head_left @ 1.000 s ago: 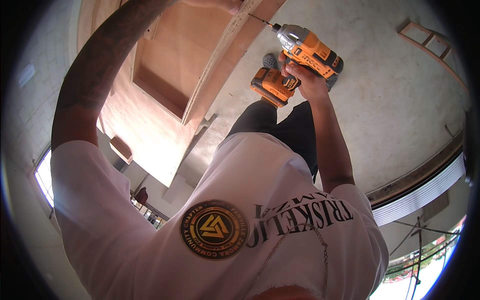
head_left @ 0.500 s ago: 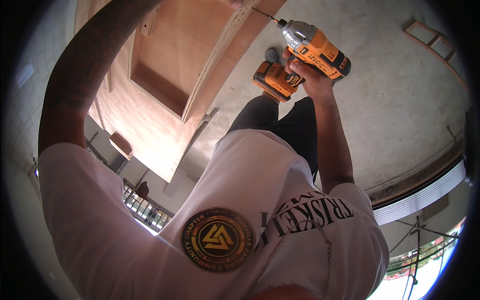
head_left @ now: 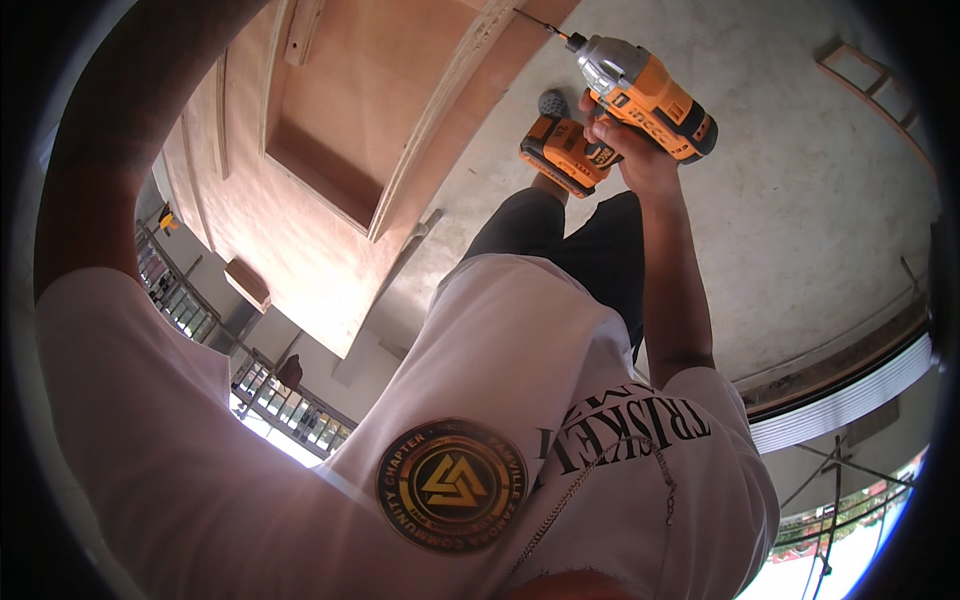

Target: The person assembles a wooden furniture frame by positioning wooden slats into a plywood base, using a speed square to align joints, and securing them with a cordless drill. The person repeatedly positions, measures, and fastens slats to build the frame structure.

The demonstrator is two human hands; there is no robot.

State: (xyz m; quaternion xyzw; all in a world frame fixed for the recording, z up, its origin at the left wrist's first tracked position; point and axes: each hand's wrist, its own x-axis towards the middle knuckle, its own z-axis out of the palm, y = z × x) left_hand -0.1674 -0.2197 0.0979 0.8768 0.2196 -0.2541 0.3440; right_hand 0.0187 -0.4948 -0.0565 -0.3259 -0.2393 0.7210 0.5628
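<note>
My right hand (head_left: 640,158) is wrapped round the grip of an orange and grey cordless impact driver (head_left: 660,105). A long thin bit (head_left: 540,22) points from its nose toward the upper left. The bit's tip lies at the edge of a plywood cabinet frame (head_left: 425,125); whether it touches the wood I cannot tell. An orange battery pack (head_left: 565,155) sits at the foot of the grip. My left arm (head_left: 100,150) curves up along the left side and leaves the view at the top, so the left hand is hidden.
The plywood piece has a recessed compartment (head_left: 330,120) and a small wood block (head_left: 247,283) near its lower edge. A concrete floor (head_left: 800,230) spreads to the right, with a small wooden frame (head_left: 872,90) on it. Railings (head_left: 290,405) stand at the lower left.
My left arm has swung outward to the left, and the fingertips at the top edge have gone out of view. The driver appears slightly farther right, still in my right hand.
</note>
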